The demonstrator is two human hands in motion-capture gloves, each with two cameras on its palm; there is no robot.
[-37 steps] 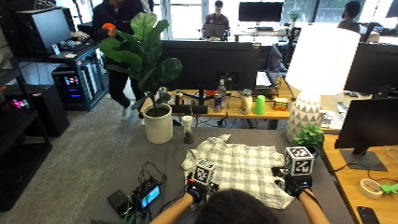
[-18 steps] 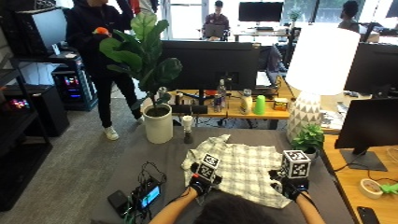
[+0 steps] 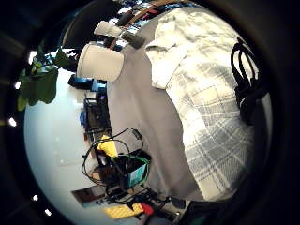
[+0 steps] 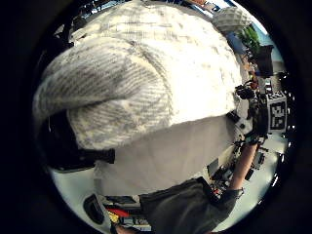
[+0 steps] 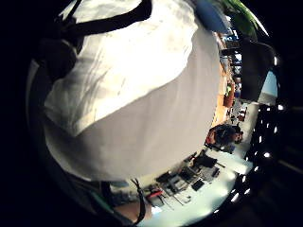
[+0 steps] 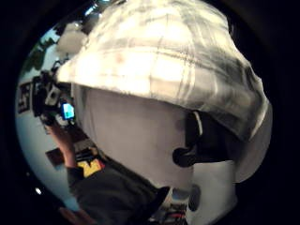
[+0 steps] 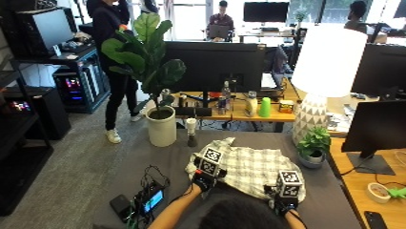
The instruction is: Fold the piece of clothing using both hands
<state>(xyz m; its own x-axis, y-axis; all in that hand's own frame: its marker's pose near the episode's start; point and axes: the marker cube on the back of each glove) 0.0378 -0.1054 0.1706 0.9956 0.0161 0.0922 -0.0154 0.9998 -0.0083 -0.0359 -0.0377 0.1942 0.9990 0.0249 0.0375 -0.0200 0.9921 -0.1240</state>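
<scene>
surface: a grey surface [image 7: 158,157] carries the plaid shirt [image 7: 254,164], a small potted plant [image 7: 314,145] and a white lamp [image 7: 323,81] at its right side, and a small device with a lit screen [image 7: 152,200] near the left front corner.
room: an open office; a tall leafy plant in a white pot [image 7: 160,126] stands on the carpet just past the surface, with a dark monitor [image 7: 212,64] on a wooden desk behind it.
change: since the earlier frames both hands sit in much the same spots at the shirt's near edge; the shirt's outline looks little altered; a standing person behind has walked further left.
shirt: lies spread on the surface in front of the person, collar end away from them, near hem lifted into a fold at each hand.
left hand [image 7: 204,180]: at the shirt's near left corner; its thumb side palm view shows cloth bunched over a dark finger, so it grips the hem.
right hand [image 7: 283,202]: at the near right corner; its thumb side palm view shows the hem draped over a curled finger, gripping the cloth.
</scene>
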